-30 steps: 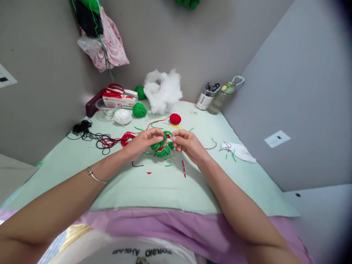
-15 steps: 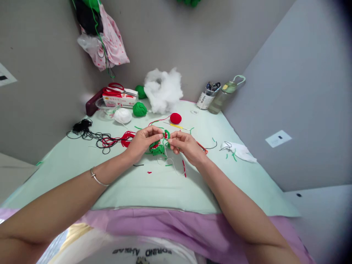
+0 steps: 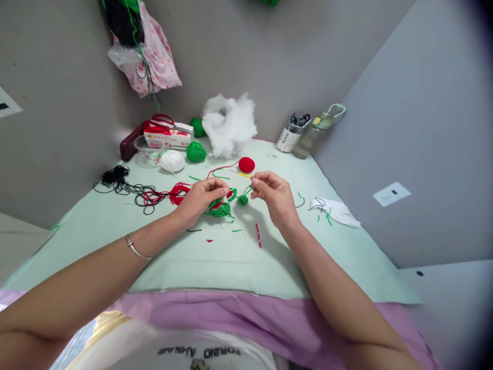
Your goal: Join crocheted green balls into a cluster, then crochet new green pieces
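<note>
My left hand (image 3: 203,198) is closed on a small green and red crochet piece (image 3: 221,207) just above the pale green tablecloth (image 3: 200,257). My right hand (image 3: 274,195) is pinched shut a little to the right and higher, holding a thin green strand that runs back to the piece. A small green crochet ball (image 3: 243,200) hangs between the two hands. Short green and red yarn scraps lie under and around the hands.
Behind the hands lie a red yarn ball (image 3: 246,164), a green yarn ball (image 3: 195,152), a white yarn ball (image 3: 172,161), white stuffing (image 3: 230,126), a red and white box (image 3: 168,137), a jar (image 3: 288,137) and a bottle (image 3: 313,133). Black yarn (image 3: 119,185) tangles at left.
My right hand has moved up and to the right, away from the crochet piece, drawing the strand out. My left hand has stayed on the piece.
</note>
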A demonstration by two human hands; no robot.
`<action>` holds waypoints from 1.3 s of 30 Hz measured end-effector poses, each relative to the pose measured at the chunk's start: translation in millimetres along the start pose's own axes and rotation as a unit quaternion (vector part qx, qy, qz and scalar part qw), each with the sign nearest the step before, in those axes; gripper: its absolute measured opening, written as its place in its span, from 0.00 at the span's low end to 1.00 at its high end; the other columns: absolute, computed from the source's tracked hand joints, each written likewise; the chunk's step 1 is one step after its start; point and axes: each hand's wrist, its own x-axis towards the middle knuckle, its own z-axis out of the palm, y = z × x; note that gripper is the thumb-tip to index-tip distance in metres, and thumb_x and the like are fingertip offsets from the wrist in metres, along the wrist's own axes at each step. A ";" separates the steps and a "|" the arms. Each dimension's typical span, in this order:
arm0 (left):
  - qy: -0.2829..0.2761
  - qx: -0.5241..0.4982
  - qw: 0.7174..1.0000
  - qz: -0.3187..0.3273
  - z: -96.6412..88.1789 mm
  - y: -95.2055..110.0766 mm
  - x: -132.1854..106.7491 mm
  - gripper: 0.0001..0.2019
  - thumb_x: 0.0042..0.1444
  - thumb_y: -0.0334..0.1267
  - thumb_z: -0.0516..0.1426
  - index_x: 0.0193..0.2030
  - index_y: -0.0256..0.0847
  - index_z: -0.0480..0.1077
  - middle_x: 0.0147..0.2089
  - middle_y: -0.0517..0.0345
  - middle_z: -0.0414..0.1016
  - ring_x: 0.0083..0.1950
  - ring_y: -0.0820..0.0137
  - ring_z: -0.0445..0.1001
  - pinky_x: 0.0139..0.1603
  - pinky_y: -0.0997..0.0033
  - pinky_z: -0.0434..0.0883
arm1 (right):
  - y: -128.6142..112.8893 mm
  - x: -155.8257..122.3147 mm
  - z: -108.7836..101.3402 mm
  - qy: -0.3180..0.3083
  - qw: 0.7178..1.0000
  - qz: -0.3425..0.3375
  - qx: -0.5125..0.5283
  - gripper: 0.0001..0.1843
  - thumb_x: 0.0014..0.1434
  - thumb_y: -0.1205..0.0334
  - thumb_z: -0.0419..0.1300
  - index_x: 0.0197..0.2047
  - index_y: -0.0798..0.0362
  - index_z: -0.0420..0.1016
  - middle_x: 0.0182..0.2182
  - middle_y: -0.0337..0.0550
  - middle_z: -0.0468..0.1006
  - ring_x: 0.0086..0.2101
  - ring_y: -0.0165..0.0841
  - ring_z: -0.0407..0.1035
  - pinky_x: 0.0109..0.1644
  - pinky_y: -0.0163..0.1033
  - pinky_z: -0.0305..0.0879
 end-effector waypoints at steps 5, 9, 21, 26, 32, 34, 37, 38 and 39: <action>-0.006 0.013 1.000 -0.009 -0.4 -0.4 0.6 0.12 0.51 0.44 0.67 0.33 0.38 0.75 0.29 0.62 0.70 0.29 0.75 0.63 0.31 0.73 0.60 | -2.7 -6.6 6.6 -0.040 0.999 -0.019 0.012 0.12 0.53 0.55 0.70 0.36 0.51 0.75 0.29 0.38 0.81 0.28 0.29 0.73 0.38 0.38 0.72; -0.002 0.028 1.000 -0.006 -1.5 -2.7 1.8 0.12 0.51 0.44 0.66 0.33 0.37 0.75 0.30 0.61 0.70 0.30 0.75 0.63 0.31 0.73 0.59 | 1.4 -9.5 10.8 -0.070 0.997 -0.039 -0.015 0.09 0.53 0.57 0.71 0.34 0.51 0.78 0.29 0.38 0.80 0.29 0.29 0.71 0.37 0.37 0.69; -0.016 0.026 1.000 -0.008 -1.0 -3.0 0.2 0.13 0.52 0.46 0.67 0.33 0.37 0.76 0.30 0.60 0.71 0.31 0.74 0.64 0.32 0.72 0.59 | 4.7 -9.5 13.8 -0.047 0.994 -0.059 -0.079 0.05 0.52 0.60 0.70 0.31 0.52 0.80 0.28 0.37 0.77 0.28 0.28 0.66 0.34 0.36 0.64; -0.013 0.027 1.000 -0.005 -1.9 -3.4 0.5 0.13 0.52 0.46 0.67 0.33 0.37 0.76 0.31 0.59 0.71 0.32 0.73 0.65 0.34 0.71 0.60 | 3.6 -8.9 12.1 -0.047 0.994 -0.064 -0.082 0.06 0.53 0.59 0.70 0.31 0.52 0.79 0.27 0.36 0.76 0.28 0.28 0.65 0.33 0.37 0.63; -0.019 0.028 0.999 -0.004 -1.7 -3.2 0.6 0.12 0.52 0.46 0.66 0.31 0.38 0.75 0.29 0.61 0.70 0.30 0.74 0.63 0.32 0.72 0.59 | 2.8 -10.0 12.7 -0.057 0.993 -0.063 -0.086 0.06 0.53 0.59 0.69 0.31 0.52 0.79 0.28 0.37 0.77 0.28 0.28 0.66 0.33 0.37 0.64; -0.018 0.028 0.999 -0.001 -1.4 -3.0 0.5 0.13 0.52 0.46 0.67 0.31 0.38 0.75 0.29 0.61 0.70 0.30 0.74 0.64 0.32 0.72 0.59 | 3.4 -10.0 13.0 -0.056 0.993 -0.057 -0.092 0.06 0.53 0.58 0.69 0.30 0.51 0.79 0.28 0.38 0.77 0.28 0.29 0.66 0.33 0.37 0.64; -0.014 0.026 1.000 -0.005 -1.0 -2.5 0.0 0.13 0.51 0.46 0.67 0.32 0.38 0.75 0.29 0.61 0.71 0.30 0.73 0.64 0.32 0.72 0.59 | 4.1 -9.6 13.1 -0.053 0.992 -0.055 -0.096 0.07 0.53 0.58 0.69 0.31 0.51 0.79 0.28 0.38 0.77 0.29 0.29 0.66 0.34 0.37 0.65; -0.014 0.025 1.000 -0.006 -1.0 -2.4 -0.2 0.13 0.51 0.46 0.67 0.32 0.38 0.76 0.29 0.61 0.71 0.30 0.73 0.64 0.32 0.72 0.59 | 4.3 -9.5 13.1 -0.053 0.992 -0.058 -0.098 0.07 0.53 0.58 0.69 0.31 0.51 0.79 0.29 0.38 0.77 0.29 0.29 0.67 0.34 0.37 0.65; -0.015 0.025 1.000 -0.008 -1.0 -2.3 -0.4 0.13 0.51 0.46 0.67 0.32 0.38 0.76 0.29 0.61 0.70 0.29 0.73 0.64 0.32 0.72 0.59 | 4.5 -9.3 13.0 -0.054 0.992 -0.061 -0.101 0.07 0.53 0.58 0.69 0.31 0.51 0.79 0.29 0.39 0.78 0.30 0.30 0.67 0.35 0.37 0.65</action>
